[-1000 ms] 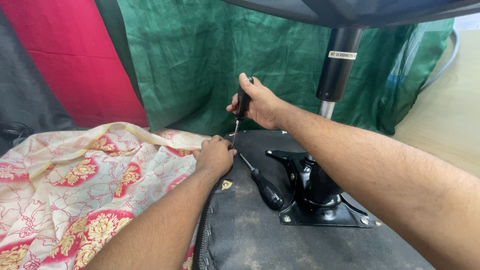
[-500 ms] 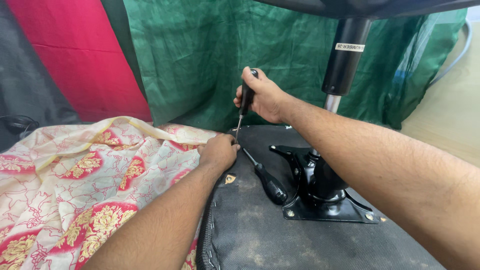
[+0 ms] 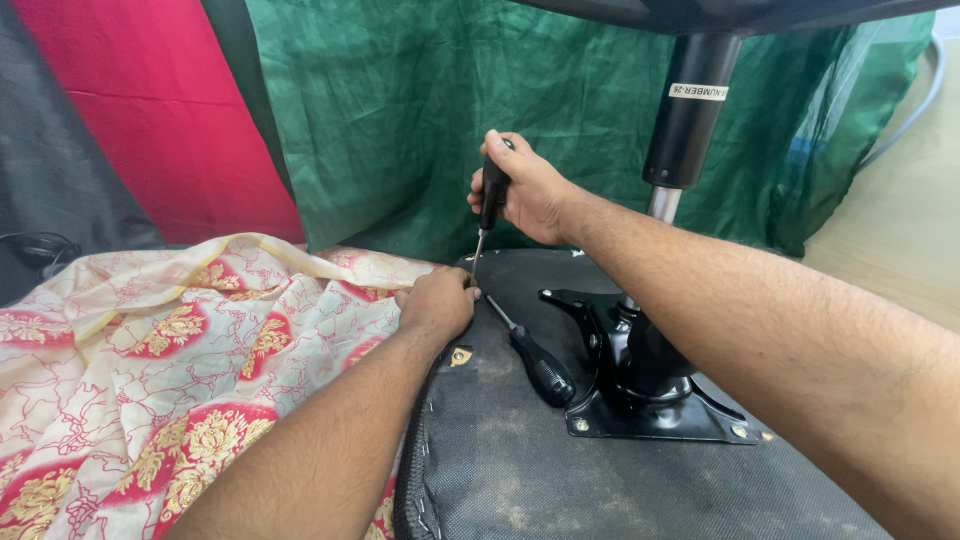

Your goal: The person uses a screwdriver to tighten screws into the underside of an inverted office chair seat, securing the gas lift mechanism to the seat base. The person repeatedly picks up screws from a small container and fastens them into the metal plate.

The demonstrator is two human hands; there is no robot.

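Fingers of the right hand (image 3: 528, 190) clench an upright screwdriver (image 3: 489, 205); below them, the left hand (image 3: 437, 302) curls loosely, pinching its tip against the seat underside (image 3: 520, 450).

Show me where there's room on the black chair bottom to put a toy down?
The near stretch of the black chair bottom, between the metal plate and the zipper edge, is bare. It's crowded farther back: the left hand, the right hand holding a screwdriver, and a spare screwdriver lying beside the plate.
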